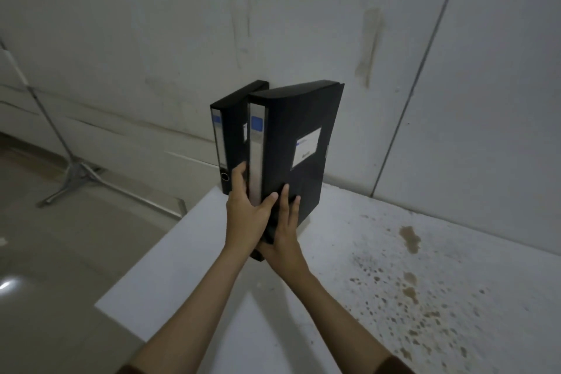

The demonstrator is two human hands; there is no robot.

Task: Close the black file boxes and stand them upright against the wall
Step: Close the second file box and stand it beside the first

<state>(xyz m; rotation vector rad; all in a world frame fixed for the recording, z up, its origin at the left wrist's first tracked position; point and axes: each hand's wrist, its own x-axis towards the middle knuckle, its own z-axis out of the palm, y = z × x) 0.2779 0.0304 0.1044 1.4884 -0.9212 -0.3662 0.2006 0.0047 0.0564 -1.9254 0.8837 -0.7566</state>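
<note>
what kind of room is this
Likely a bare storage or back room: plain panelled wall, a stained white table, a metal stand on the floor, and black file boxes held by both hands.

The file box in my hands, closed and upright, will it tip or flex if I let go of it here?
The file box is tall and narrow and looks tilted, so it would probably tip unless leaned on the other box or the wall. Its flat panels look stiff. The smooth cover may slide a little in the left hand and right hand.
</note>
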